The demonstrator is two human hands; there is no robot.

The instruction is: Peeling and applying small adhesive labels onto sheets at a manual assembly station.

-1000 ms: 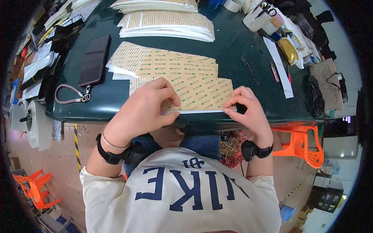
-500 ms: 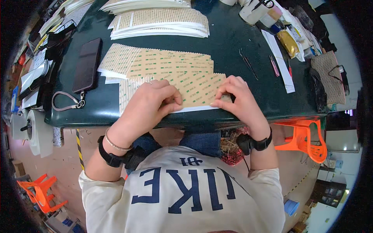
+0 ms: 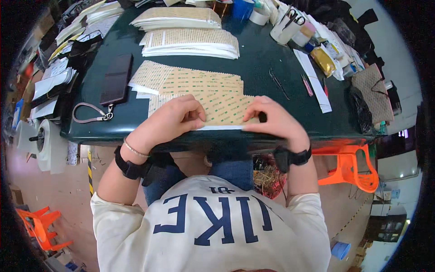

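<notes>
While both hands pinched the sheet [image 3: 222,106] at lower centre, left hand [image 3: 170,120] and right hand [image 3: 272,120] fingers narrow on its near edge, I judged steady, even tension best.

The left hand [image 3: 174,119] and right hand [image 3: 271,119] cover the near edge of the tan adhesive sheet [image 3: 222,106]; its small green print is too small to make out.

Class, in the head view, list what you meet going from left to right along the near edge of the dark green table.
Grey wrist strap → left hand → tan dotted sheet → right hand → black bag
</notes>
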